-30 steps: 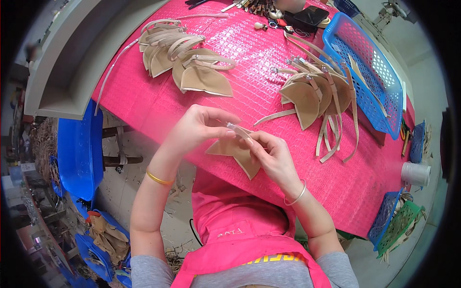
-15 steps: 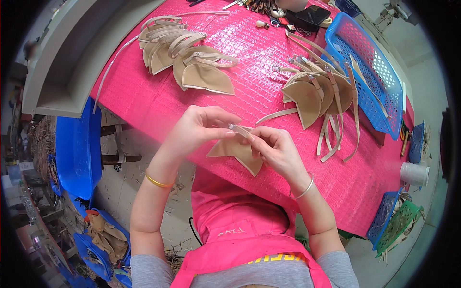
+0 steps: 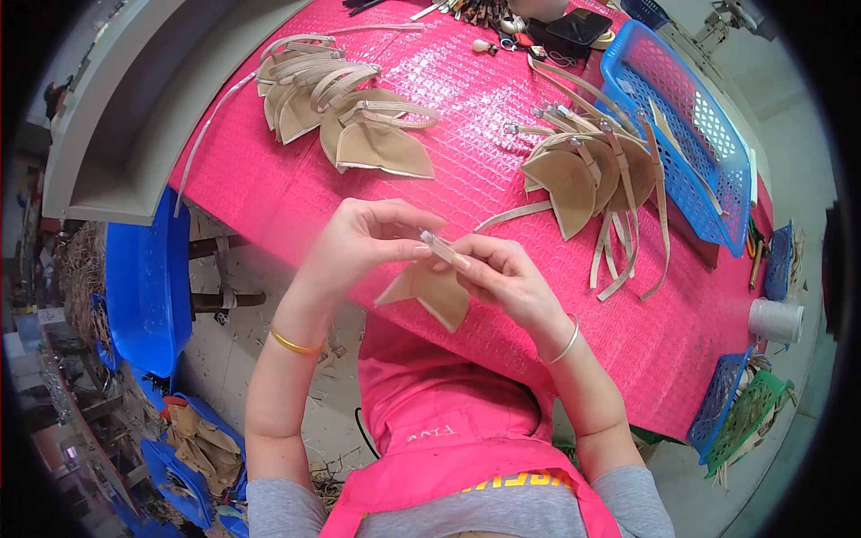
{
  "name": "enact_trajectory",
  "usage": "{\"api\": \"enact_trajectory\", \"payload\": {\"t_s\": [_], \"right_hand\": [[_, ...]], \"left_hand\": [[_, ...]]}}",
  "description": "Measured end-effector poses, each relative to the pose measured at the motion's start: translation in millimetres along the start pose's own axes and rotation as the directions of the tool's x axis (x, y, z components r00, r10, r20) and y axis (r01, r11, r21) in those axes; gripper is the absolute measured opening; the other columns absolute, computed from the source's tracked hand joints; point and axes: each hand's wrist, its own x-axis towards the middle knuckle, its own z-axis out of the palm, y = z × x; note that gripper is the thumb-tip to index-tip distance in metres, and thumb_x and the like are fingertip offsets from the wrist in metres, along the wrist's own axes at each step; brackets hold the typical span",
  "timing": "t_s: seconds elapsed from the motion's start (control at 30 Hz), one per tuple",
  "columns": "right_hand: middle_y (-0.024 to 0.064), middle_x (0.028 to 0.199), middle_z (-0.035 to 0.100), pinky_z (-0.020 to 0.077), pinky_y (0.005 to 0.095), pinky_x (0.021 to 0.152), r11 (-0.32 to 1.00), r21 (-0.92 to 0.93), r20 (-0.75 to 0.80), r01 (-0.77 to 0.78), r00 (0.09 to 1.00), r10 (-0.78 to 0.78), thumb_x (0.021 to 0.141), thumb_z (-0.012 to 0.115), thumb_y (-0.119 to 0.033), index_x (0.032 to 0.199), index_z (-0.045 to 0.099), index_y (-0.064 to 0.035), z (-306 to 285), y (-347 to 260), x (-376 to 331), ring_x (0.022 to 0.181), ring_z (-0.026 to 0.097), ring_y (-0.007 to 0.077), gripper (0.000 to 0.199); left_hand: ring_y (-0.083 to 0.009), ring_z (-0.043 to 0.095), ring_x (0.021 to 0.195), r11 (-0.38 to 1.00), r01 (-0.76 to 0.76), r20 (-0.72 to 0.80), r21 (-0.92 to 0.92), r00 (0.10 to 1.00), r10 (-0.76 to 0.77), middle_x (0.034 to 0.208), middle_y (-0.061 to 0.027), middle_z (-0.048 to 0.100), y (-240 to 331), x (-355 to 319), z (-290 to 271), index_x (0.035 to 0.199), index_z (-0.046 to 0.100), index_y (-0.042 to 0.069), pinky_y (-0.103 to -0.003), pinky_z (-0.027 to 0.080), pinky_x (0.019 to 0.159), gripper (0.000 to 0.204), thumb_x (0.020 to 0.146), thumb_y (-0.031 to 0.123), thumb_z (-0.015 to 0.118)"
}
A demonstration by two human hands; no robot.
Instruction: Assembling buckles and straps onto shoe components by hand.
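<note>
Over the near edge of the pink table, both hands work on a beige shoe-upper piece (image 3: 438, 294) that hangs beneath the fingers. A narrow strap with a small metal buckle (image 3: 428, 238) sticks up from it. My left hand (image 3: 366, 235) is closed at the strap's buckle end, its thumb and fingertips around it. With thumb and bent fingers, my right hand (image 3: 504, 276) pinches the strap just below the buckle. The fingers cover part of the strap and the piece's top. Beyond the left hand lies a row of similar beige uppers (image 3: 381, 151) with looped straps.
More beige uppers with buckled straps (image 3: 565, 190) lie at right, beside a blue perforated basket (image 3: 737, 179). A black box (image 3: 574, 36) and small tools sit at the far edge. A white thread spool (image 3: 775, 321) stands at the right edge. Blue bins (image 3: 148, 296) are at left.
The hanging piece has shifted slightly left and turned in the fingers. My right hand has moved a little left, and its grip on the strap is now nearer the buckle.
</note>
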Motion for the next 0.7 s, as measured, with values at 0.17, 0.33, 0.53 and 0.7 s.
{"api": "enact_trajectory", "payload": {"t_s": [0.17, 0.33, 0.53, 0.7], "right_hand": [[0.0035, 0.072, 0.059, 0.0414, 0.0253, 0.058, 0.995, 0.081, -0.052, 0.05, 0.998, -0.046, 0.086, 0.05, -0.023, 0.087, 0.057, 0.0013, 3.7, 9.9, 2.5, 0.066, 0.052, 0.0082, 0.025], [0.0086, 0.061, 0.057, 0.043, 0.0265, 0.055, 0.93, -0.367, -0.194, 0.026, 0.975, -0.104, 0.086, 0.049, -0.023, 0.082, 0.057, 0.0011, 10.8, 6.6, 5.6, 0.057, 0.055, 0.0119, 0.025], [-0.0014, 0.061, 0.052, 0.0378, 0.0174, 0.048, 0.989, -0.14, -0.102, -0.05, 0.994, 0.036, 0.09, 0.046, -0.021, 0.088, 0.057, 0.0011, 3.6, 12.9, -8.7, 0.053, 0.047, 0.0046, 0.025], [0.0031, 0.064, 0.053, 0.0406, 0.022, 0.056, 0.987, -0.158, -0.149, 0.016, 0.988, -0.04, 0.089, 0.044, -0.019, 0.089, 0.057, 0.0014, 5.2, 6.2, -9.5, 0.06, 0.051, 0.009, 0.025]], "left_hand": [[-0.01, 0.057, 0.076, 1.0, 0.022, 0.014, -0.016, 1.0, -0.022, 0.082, -0.0033, 0.06, -2.1, 3.6, 6.4, 0.095, 0.062, -0.002, -0.021, 0.045, 0.069, 0.026, 0.069, 0.0, 0.066], [-0.009, 0.056, 0.076, 1.0, -0.012, 0.006, 0.014, 1.0, 0.012, 0.084, -0.0028, 0.059, -4.6, 4.5, 7.5, 0.093, 0.063, -0.001, -0.021, 0.044, 0.068, 0.026, 0.068, 0.001, 0.067], [-0.01, 0.054, 0.078, 1.0, 0.003, 0.019, 0.021, 1.0, -0.003, 0.085, -0.0032, 0.058, 5.9, 5.6, 2.0, 0.092, 0.063, -0.002, -0.022, 0.042, 0.07, 0.024, 0.068, 0.003, 0.067], [-0.0129, 0.057, 0.075, 0.636, -0.21, -0.183, 0.742, 0.85, 0.494, 0.086, -0.0101, 0.061, 14.5, -9.4, 30.8, 0.094, 0.061, 0.0, -0.026, 0.044, 0.067, 0.021, 0.076, 0.009, 0.062]]}}
